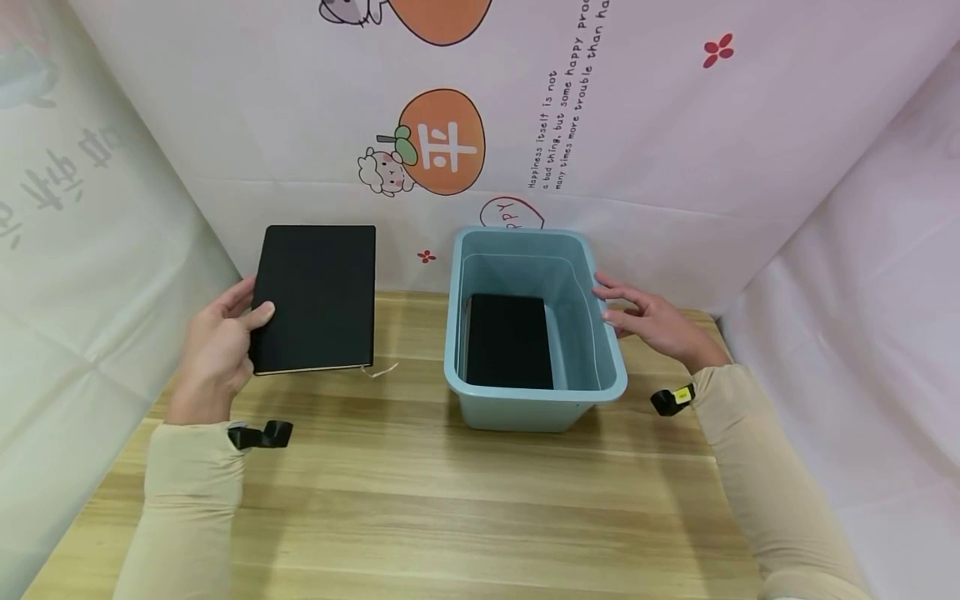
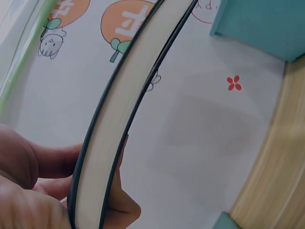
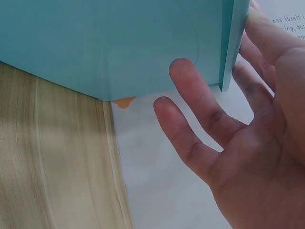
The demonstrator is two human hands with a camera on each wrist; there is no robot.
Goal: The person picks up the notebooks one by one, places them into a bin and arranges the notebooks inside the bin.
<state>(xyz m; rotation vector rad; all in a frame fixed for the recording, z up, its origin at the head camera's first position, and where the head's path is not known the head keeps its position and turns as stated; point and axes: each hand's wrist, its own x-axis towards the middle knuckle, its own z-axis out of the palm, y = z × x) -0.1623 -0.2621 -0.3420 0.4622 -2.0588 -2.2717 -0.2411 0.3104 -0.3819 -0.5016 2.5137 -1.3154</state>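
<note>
My left hand [image 1: 217, 354] grips a black hardcover notebook [image 1: 315, 296] by its left edge, thumb on the front cover and fingers behind. A pale ribbon hangs from the notebook's lower edge. In the left wrist view, the cream page block [image 2: 114, 105] of the notebook shows edge-on between its dark covers. At the right rim of a blue plastic bin [image 1: 517, 410], my right hand [image 1: 656, 325] touches with spread fingers. Two of its fingers [image 3: 186, 76] extend along the outside of the bin in the right wrist view. Inside the bin lies another black notebook [image 1: 510, 342].
The bin stands on a wood-grain table [image 1: 480, 508], close to the printed white cloth [image 1: 300, 108] at the back. More white cloth hangs at both sides. Small black wrist mounts [image 1: 261, 434] show at both sleeves.
</note>
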